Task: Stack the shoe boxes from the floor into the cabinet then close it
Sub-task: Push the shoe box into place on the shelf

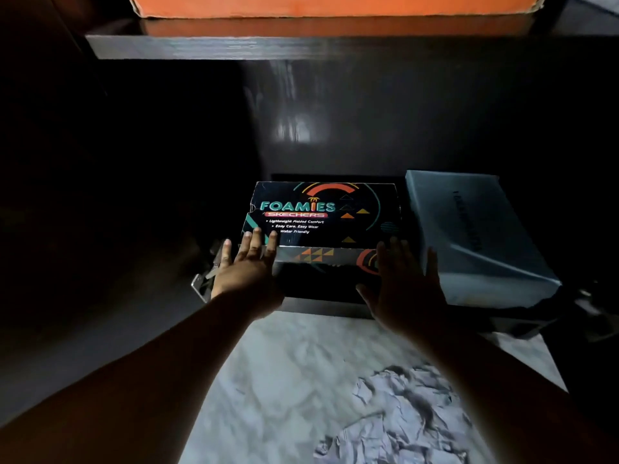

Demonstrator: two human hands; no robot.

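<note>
Three boxes — black box (321, 216), grey box (469, 236), orange box (331, 5); left hand (248, 266), right hand (405, 283) spread flat, gripping nothing.

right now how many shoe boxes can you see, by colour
black Foamies Skechers box: 1
grey box: 1
orange box on the shelf above: 1
total: 3
</note>
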